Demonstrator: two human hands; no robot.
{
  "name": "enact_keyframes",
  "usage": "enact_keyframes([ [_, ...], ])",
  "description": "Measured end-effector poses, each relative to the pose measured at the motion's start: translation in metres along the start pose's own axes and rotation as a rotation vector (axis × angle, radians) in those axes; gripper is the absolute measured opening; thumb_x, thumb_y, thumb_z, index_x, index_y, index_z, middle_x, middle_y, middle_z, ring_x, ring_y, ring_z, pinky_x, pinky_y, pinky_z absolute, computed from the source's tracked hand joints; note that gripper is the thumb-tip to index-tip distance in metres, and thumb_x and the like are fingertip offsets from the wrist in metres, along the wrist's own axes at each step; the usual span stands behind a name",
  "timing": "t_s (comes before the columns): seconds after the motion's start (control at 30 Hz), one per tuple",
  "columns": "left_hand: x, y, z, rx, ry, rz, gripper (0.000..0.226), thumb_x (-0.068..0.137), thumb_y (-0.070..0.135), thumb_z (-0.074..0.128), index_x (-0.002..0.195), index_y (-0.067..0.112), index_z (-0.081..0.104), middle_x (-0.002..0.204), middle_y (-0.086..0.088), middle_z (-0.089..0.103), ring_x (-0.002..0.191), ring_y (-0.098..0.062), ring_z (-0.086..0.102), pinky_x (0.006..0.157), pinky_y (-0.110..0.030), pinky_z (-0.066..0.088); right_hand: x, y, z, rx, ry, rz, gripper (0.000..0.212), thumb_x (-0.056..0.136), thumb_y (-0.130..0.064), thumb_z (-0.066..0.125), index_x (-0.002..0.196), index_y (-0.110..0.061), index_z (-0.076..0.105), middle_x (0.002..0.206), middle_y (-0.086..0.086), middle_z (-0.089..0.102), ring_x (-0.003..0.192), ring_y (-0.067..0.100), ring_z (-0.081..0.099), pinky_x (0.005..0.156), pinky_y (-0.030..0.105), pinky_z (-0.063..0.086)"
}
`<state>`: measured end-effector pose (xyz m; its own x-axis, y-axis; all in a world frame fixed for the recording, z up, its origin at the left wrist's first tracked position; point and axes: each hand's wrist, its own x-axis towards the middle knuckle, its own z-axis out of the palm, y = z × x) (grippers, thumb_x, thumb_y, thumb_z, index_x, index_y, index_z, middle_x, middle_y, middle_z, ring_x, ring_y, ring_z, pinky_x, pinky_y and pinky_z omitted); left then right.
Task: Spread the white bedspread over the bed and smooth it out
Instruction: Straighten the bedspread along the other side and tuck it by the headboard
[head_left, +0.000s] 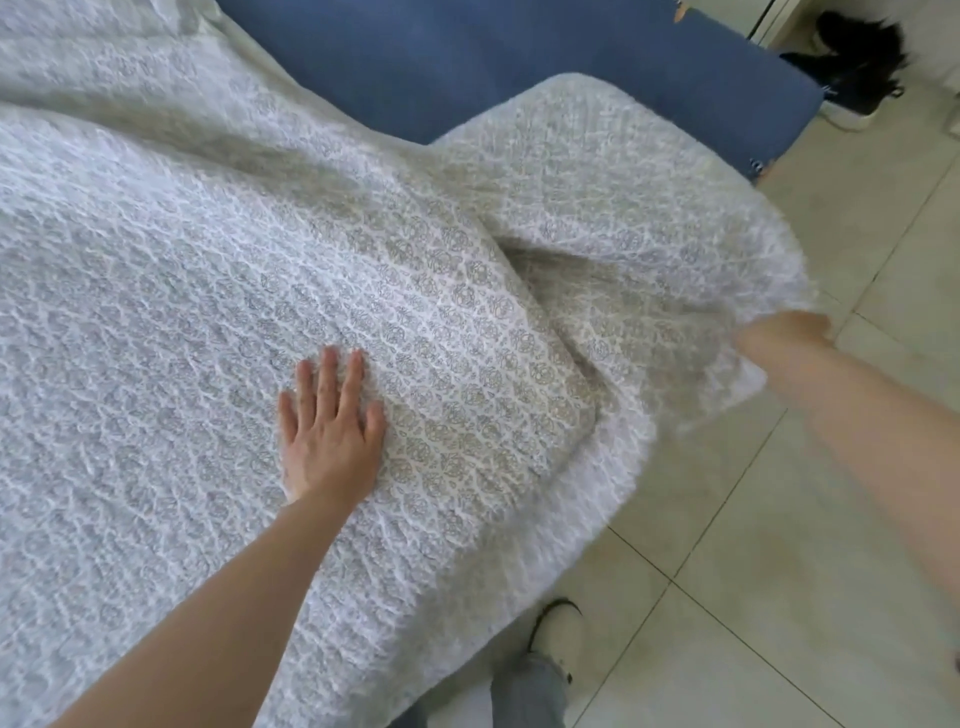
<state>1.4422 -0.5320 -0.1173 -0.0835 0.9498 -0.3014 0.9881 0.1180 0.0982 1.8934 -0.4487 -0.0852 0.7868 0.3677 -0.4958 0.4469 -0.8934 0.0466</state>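
The white bedspread (218, 291) is draped over most of the bed (467, 57), whose blue surface is left uncovered beyond both hands, at the far corner. The left hand (332, 431) is laid flat on the patterned cloth, fingers straight and slightly spread, palm pressed down near the bed's near corner. To its right, a deep fold is seen running between the two hands. The right hand (789, 332) is blurred and partly buried in the bedspread's edge; cloth is bunched around it and lifted off the bed's side, so it appears to be gripped there, though the fingers cannot be made out. Below the hands, pale floor tiles (779, 597) and a light shoe (558, 639) are visible.
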Motion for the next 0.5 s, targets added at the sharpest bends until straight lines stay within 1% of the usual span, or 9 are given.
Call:
enact_keyframes([
  [0.07, -0.001, 0.000, 0.000, 0.008, 0.011, 0.003, 0.060, 0.098, 0.055, -0.005, 0.149, 0.038, -0.030, 0.159, 0.008, -0.035, 0.147, -0.015, -0.031, 0.124, -0.046, -0.008, -0.061, -0.028, -0.009, 0.137, 0.088, -0.180, 0.090, 0.091, -0.025, 0.062, 0.156, -0.007, 0.002, 0.159, 0.021, 0.015, 0.142, 0.042, 0.027, 0.114, 0.049, 0.029],
  [0.17, -0.001, 0.001, 0.000, 0.003, 0.020, 0.003, 0.062, 0.095, 0.056, -0.006, 0.151, 0.039, -0.028, 0.160, 0.007, -0.032, 0.148, -0.015, -0.029, 0.124, -0.045, -0.008, -0.102, -0.069, -0.012, 0.180, 0.341, -0.765, 0.072, 0.094, -0.016, 0.057, 0.153, -0.008, 0.019, 0.151, 0.017, 0.032, 0.138, 0.037, 0.033, 0.113, 0.048, 0.032],
  [0.23, -0.001, 0.001, 0.001, -0.004, 0.025, 0.000, 0.062, 0.095, 0.056, -0.005, 0.151, 0.039, -0.026, 0.161, 0.008, -0.030, 0.148, -0.014, -0.029, 0.124, -0.045, -0.007, -0.114, -0.102, -0.006, 0.081, 0.364, -0.975, 0.071, 0.096, -0.030, 0.056, 0.154, -0.013, 0.019, 0.155, 0.012, 0.030, 0.140, 0.037, 0.029, 0.114, 0.050, 0.028],
  [0.3, -0.002, 0.002, 0.001, -0.012, 0.038, 0.000, 0.062, 0.096, 0.056, -0.003, 0.152, 0.039, -0.024, 0.162, 0.008, -0.029, 0.148, -0.013, -0.028, 0.124, -0.045, -0.008, -0.129, -0.135, -0.006, -0.031, 0.337, -1.107, 0.081, 0.091, -0.043, 0.059, 0.155, -0.020, 0.015, 0.159, 0.006, 0.025, 0.143, 0.037, 0.024, 0.114, 0.053, 0.025],
  [0.37, -0.001, 0.001, 0.002, -0.008, 0.045, 0.003, 0.062, 0.097, 0.055, -0.001, 0.152, 0.039, -0.024, 0.162, 0.008, -0.029, 0.148, -0.013, -0.028, 0.124, -0.045, -0.008, -0.135, -0.161, 0.000, -0.153, 0.267, -1.206, 0.083, 0.089, -0.042, 0.062, 0.154, -0.024, 0.015, 0.156, 0.006, 0.031, 0.139, 0.037, 0.030, 0.111, 0.055, 0.028],
  [0.4, 0.000, 0.001, 0.003, -0.006, 0.045, 0.006, 0.062, 0.097, 0.055, 0.000, 0.152, 0.039, -0.024, 0.162, 0.008, -0.028, 0.148, -0.014, -0.028, 0.124, -0.045, -0.008, -0.138, -0.170, 0.006, -0.221, 0.210, -1.243, 0.075, 0.091, -0.034, 0.062, 0.152, -0.023, 0.021, 0.147, 0.008, 0.042, 0.130, 0.036, 0.042, 0.105, 0.054, 0.035],
  [0.43, 0.000, 0.001, 0.003, 0.000, 0.045, 0.007, 0.062, 0.098, 0.055, 0.001, 0.152, 0.039, -0.024, 0.162, 0.008, -0.028, 0.148, -0.014, -0.028, 0.124, -0.045, -0.008, -0.140, -0.176, 0.010, -0.279, 0.169, -1.272, 0.060, 0.093, -0.023, 0.059, 0.146, -0.020, 0.031, 0.127, 0.009, 0.055, 0.112, 0.033, 0.054, 0.095, 0.050, 0.043],
  [0.47, 0.000, 0.000, 0.003, 0.006, 0.045, 0.004, 0.062, 0.098, 0.055, 0.002, 0.152, 0.039, -0.024, 0.162, 0.008, -0.028, 0.148, -0.014, -0.028, 0.124, -0.045, -0.008, -0.142, -0.178, 0.013, -0.328, 0.166, -1.295, 0.042, 0.095, -0.012, 0.053, 0.135, -0.016, 0.041, 0.103, 0.008, 0.059, 0.090, 0.029, 0.058, 0.081, 0.044, 0.048],
  [0.5, 0.000, 0.000, 0.003, 0.010, 0.046, 0.009, 0.062, 0.098, 0.054, 0.003, 0.152, 0.039, -0.024, 0.162, 0.008, -0.028, 0.148, -0.013, -0.028, 0.124, -0.046, -0.007, -0.139, -0.175, 0.011, -0.366, 0.201, -1.293, 0.030, 0.095, -0.004, 0.046, 0.123, -0.011, 0.047, 0.084, 0.006, 0.054, 0.073, 0.025, 0.053, 0.068, 0.038, 0.046],
])
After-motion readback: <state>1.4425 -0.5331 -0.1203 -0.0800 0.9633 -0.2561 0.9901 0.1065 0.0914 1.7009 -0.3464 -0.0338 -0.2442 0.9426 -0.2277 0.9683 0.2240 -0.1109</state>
